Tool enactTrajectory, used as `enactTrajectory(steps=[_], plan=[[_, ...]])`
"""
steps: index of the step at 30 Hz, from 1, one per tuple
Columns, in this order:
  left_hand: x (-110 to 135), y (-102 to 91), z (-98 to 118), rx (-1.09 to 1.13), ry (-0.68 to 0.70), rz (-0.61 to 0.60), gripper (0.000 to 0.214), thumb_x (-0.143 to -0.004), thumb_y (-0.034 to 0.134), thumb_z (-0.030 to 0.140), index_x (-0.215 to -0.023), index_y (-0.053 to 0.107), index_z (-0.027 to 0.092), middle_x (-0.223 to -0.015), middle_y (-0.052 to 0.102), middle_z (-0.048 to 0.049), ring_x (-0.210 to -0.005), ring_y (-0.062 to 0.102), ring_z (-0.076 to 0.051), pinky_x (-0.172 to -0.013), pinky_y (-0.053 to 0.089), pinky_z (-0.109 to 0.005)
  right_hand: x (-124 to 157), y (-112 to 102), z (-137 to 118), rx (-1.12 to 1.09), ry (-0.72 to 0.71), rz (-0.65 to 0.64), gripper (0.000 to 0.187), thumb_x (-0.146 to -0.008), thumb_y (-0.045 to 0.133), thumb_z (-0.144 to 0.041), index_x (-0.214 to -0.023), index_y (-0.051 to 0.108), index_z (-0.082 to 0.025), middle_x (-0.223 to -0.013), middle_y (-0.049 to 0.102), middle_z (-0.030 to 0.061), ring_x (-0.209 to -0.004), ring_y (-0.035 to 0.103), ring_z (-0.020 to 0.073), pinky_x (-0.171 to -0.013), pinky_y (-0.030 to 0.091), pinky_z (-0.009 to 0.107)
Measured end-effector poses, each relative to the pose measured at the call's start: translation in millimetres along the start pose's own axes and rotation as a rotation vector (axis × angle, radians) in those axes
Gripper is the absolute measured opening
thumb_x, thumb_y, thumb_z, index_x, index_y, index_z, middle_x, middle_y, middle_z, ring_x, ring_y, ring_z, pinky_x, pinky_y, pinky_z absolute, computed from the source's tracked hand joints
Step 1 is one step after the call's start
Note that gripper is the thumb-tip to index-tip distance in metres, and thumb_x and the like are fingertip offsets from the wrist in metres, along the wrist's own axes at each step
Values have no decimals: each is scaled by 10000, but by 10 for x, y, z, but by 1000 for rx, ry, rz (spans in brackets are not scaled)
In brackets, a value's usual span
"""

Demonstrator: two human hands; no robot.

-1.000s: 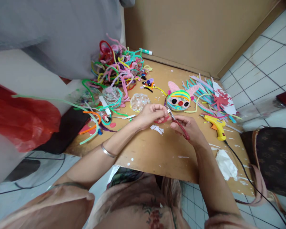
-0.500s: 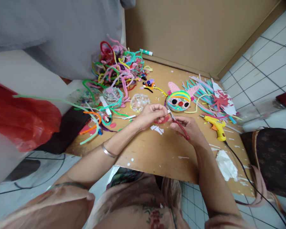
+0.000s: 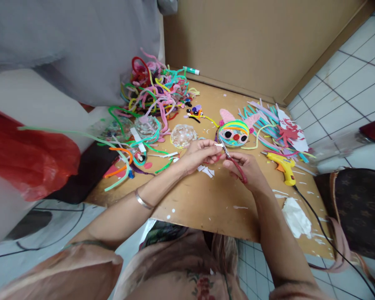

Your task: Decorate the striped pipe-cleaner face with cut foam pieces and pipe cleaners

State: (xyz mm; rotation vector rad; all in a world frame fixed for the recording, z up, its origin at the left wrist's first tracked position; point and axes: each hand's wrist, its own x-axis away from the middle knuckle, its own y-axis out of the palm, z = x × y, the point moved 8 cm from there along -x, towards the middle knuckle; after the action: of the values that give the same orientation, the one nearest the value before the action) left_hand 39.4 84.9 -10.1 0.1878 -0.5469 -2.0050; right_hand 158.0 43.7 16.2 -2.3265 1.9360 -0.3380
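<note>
My left hand (image 3: 201, 155) pinches a small piece of white paper (image 3: 218, 145) between thumb and fingers. Red-handled scissors (image 3: 234, 163) are gripped in my right hand (image 3: 246, 168), their blades pointing up and left beside the paper. Whether the blades touch it I cannot tell. White paper scraps (image 3: 206, 170) lie on the table just below my left fingers. Behind the scissors' tips rests a round animal face (image 3: 236, 132) with pink ears, black eyes and a red nose. A clear, speckled round piece (image 3: 183, 136) lies beyond my left hand.
A tangled heap of pipe cleaners (image 3: 159, 89) fills the back left, near a glue stick (image 3: 191, 71). More pipe cleaners (image 3: 259, 121) lie at right. A yellow glue gun (image 3: 283, 166) with a cord, crumpled tissue (image 3: 296, 217) and a brown bag (image 3: 356, 212) are along the right side.
My left fingers have shifted slightly, and the white paper's end now shows more beside the blades. The scissors stay in nearly the same place.
</note>
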Motion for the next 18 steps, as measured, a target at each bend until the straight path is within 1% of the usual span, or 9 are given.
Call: enactTrajectory(steps=[7, 18], plan=[[-22, -30, -25, 31, 40, 28, 174, -709, 765, 234, -739, 634, 123, -610, 649, 15, -484, 529, -25, -536, 428, -154, 4, -13, 29, 17, 19, 1, 558, -602, 798, -651, -821, 686, -150, -544, 443, -66, -453, 327, 48, -422, 268, 208], [-33, -46, 32, 29, 79, 34, 177, -690, 758, 248, -735, 634, 130, -571, 599, 40, -460, 493, -31, -507, 398, -170, 0, -2, 38, -3, 26, -10, 529, -572, 832, -603, -802, 656, -160, -533, 424, -82, -441, 313, 42, -424, 243, 207]])
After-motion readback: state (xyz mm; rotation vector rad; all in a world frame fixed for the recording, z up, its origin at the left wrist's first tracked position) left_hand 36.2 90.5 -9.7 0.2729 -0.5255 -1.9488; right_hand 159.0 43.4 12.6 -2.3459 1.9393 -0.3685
